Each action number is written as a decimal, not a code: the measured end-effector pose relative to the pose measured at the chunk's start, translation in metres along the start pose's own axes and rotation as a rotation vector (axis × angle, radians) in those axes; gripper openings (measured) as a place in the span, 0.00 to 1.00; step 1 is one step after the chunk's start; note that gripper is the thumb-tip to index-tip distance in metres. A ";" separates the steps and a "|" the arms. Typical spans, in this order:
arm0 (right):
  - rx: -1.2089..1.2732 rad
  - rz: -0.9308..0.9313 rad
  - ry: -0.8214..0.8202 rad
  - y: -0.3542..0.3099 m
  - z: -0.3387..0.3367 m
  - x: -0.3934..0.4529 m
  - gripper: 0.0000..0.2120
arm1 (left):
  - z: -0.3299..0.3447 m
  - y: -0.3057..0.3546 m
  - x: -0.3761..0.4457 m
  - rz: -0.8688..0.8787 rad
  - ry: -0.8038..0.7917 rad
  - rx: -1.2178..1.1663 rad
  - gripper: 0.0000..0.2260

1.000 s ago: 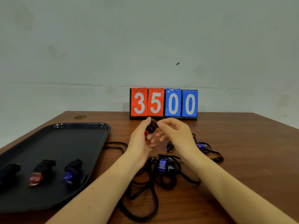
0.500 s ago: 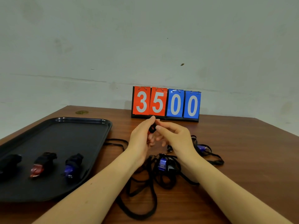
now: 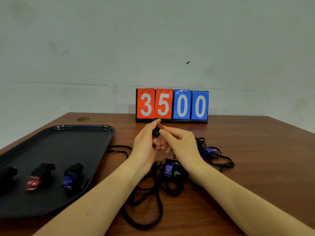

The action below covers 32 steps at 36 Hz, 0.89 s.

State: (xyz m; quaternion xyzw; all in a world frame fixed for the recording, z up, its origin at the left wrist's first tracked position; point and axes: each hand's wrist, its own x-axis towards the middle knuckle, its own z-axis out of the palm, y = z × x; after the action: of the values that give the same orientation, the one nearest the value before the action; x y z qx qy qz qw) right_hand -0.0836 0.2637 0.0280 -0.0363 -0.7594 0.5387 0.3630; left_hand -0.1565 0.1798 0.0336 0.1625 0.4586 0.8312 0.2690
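Note:
Both hands meet above the table's middle around a small red whistle wound in black cord (image 3: pixel 155 133). My left hand (image 3: pixel 144 145) grips it from the left, thumb up. My right hand (image 3: pixel 180 142) pinches it at the top with thumb and forefinger. Most of the whistle is hidden between the fingers. Below the hands a blue whistle (image 3: pixel 167 169) lies in a tangle of black lanyards (image 3: pixel 150 201). Another blue whistle (image 3: pixel 210 150) with its lanyard lies to the right.
A black tray (image 3: pixel 68 143) on the left holds three cord-wrapped whistles: a black one (image 3: pixel 7 175), a red one (image 3: pixel 38 178) and a blue one (image 3: pixel 71 175). A flip scoreboard (image 3: pixel 172 105) reading 3500 stands at the table's back edge by the wall.
The hands have stayed together on the red whistle, with the fingers shifting slightly around it. The camera view has drifted a little; the things on the table have not moved.

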 end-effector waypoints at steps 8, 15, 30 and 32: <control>-0.157 -0.004 0.008 0.003 0.003 0.004 0.13 | -0.005 -0.007 0.004 -0.039 -0.123 -0.048 0.23; -0.340 -0.103 0.078 0.003 -0.004 0.007 0.16 | -0.007 -0.005 0.005 -0.129 -0.109 0.021 0.19; -0.079 0.019 0.152 0.008 -0.020 0.019 0.15 | -0.007 -0.010 0.006 0.276 0.043 0.709 0.11; -0.104 0.018 0.139 0.009 -0.021 0.019 0.17 | -0.008 -0.011 0.001 0.420 0.048 0.831 0.10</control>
State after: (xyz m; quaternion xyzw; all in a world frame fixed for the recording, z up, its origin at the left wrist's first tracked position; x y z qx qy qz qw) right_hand -0.0883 0.2927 0.0333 -0.0995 -0.7588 0.4980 0.4077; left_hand -0.1581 0.1793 0.0203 0.3265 0.7160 0.6170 -0.0037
